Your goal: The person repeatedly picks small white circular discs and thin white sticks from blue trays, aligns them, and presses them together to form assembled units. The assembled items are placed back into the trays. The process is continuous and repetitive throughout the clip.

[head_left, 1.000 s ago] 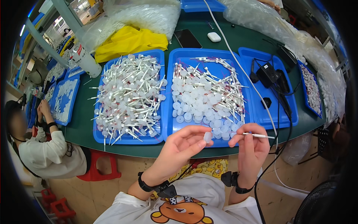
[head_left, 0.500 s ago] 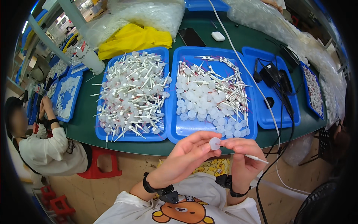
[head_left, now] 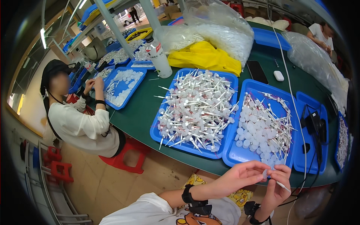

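Close to the table's front edge, my left hand (head_left: 247, 175) pinches a small translucent disc (head_left: 265, 173) between thumb and fingers. My right hand (head_left: 276, 180) meets it there, its fingers closed on a thin white stick (head_left: 283, 186) that points down and to the right. Whether the disc and stick are joined is hidden by my fingers. Just beyond my hands lies a blue tray (head_left: 231, 159) with loose translucent discs and white sticks. To its left, another blue tray (head_left: 154, 132) is heaped with sticks that carry discs.
A cable (head_left: 293, 101) crosses a blue tray (head_left: 300, 165) with a black power adapter (head_left: 312, 122). Farther back are a phone (head_left: 257, 72), a white case (head_left: 278, 76), a yellow bag (head_left: 205, 58) and a bottle (head_left: 159, 60). A co-worker (head_left: 80, 120) sits at the left.
The view has swung left, so the trays and my hands appear farther right and the co-worker shows more fully. Both hands keep their hold on the disc and stick.
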